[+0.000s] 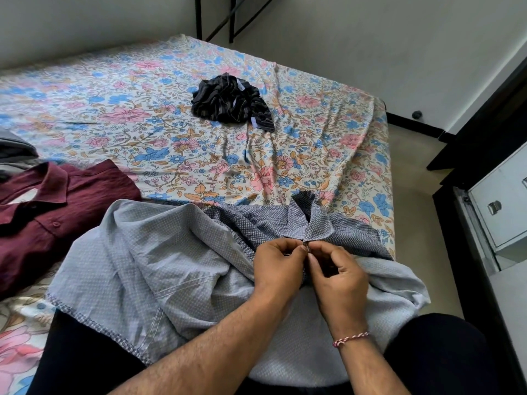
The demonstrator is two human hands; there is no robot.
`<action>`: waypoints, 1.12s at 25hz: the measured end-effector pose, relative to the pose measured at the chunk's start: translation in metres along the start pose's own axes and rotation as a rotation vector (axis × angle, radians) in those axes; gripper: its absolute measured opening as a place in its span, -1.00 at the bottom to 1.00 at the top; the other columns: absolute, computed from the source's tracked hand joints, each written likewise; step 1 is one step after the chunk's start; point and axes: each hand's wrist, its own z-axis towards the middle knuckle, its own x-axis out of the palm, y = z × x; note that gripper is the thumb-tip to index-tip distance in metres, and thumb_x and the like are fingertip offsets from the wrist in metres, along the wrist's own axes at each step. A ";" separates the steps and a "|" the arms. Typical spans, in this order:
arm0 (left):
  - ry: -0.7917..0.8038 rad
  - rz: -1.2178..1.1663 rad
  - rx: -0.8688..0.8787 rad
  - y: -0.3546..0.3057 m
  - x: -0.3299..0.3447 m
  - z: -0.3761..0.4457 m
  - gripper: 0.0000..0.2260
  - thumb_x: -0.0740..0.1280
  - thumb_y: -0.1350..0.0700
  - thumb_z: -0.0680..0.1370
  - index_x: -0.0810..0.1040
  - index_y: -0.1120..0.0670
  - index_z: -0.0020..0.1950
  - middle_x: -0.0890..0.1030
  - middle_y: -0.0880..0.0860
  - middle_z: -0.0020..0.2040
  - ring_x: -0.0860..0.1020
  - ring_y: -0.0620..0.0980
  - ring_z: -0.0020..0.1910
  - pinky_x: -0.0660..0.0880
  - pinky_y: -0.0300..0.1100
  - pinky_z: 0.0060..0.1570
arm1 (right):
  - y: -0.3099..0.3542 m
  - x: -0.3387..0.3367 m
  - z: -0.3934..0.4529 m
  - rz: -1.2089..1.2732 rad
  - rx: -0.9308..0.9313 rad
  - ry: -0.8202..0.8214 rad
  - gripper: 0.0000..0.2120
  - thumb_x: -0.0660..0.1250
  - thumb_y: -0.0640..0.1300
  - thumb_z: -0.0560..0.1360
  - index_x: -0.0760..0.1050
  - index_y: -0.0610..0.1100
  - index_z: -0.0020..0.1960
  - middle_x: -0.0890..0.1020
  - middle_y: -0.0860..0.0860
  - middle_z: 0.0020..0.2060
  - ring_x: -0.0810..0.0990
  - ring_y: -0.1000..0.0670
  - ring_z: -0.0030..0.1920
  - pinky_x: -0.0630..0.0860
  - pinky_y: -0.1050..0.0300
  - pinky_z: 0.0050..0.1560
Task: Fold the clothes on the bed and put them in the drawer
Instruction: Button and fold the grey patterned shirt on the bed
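A bed (119, 89) with a flowered sheet fills the frame; a blue shirt (137, 263) lies spread at lower centre; the left hand (275, 267) and right hand (338, 276) pinch its front just below the collar; a maroon shirt (57, 212) lies folded at left; a dark striped shirt (231, 99) sits crumpled at upper centre.

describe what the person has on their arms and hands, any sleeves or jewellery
Both forearms are bare, with no sleeves in view. The left hand wears nothing: no ring, watch or glove that shows. The right hand is also ungloved, and just below it the wrist carries a thin twisted thread bracelet in red and white. No watch or ring can be seen on that side either.
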 end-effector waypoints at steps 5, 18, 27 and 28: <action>0.038 0.157 0.069 0.003 0.000 0.009 -0.85 0.43 0.19 0.58 0.71 0.06 -0.18 0.73 0.06 -0.24 0.72 0.09 -0.16 0.70 0.07 -0.06 | 0.004 -0.006 -0.001 -0.232 -0.128 -0.043 -0.77 0.58 -0.18 0.45 0.72 -0.05 0.09 0.72 0.14 -0.06 0.67 0.18 -0.11 0.57 0.31 -0.05; 0.192 0.207 0.108 -0.005 -0.010 0.006 -0.84 0.45 0.14 0.59 0.68 0.10 -0.19 0.62 0.01 -0.38 0.52 -0.06 -0.39 0.46 -0.12 -0.35 | -0.001 -0.022 0.011 -0.103 -0.187 0.066 -0.78 0.57 -0.32 0.44 0.72 -0.15 0.05 0.71 0.08 -0.05 0.68 0.15 -0.01 0.62 0.19 0.08; 0.219 0.638 0.230 -0.015 -0.016 0.016 -0.77 0.39 0.13 0.61 0.55 0.11 -0.25 0.57 0.01 -0.36 0.51 0.01 -0.36 0.47 -0.10 -0.30 | 0.005 -0.016 0.008 -0.251 -0.275 0.084 -0.79 0.54 -0.28 0.45 0.71 -0.15 0.08 0.71 0.05 -0.05 0.65 0.16 -0.06 0.54 0.38 0.05; 0.234 0.562 0.176 -0.014 -0.015 0.015 -0.77 0.39 0.15 0.62 0.55 0.14 -0.24 0.54 0.02 -0.36 0.47 0.00 -0.37 0.43 -0.10 -0.31 | 0.006 -0.016 0.009 -0.235 -0.266 0.077 -0.79 0.54 -0.29 0.44 0.71 -0.14 0.06 0.71 0.06 -0.06 0.65 0.17 -0.07 0.53 0.42 0.04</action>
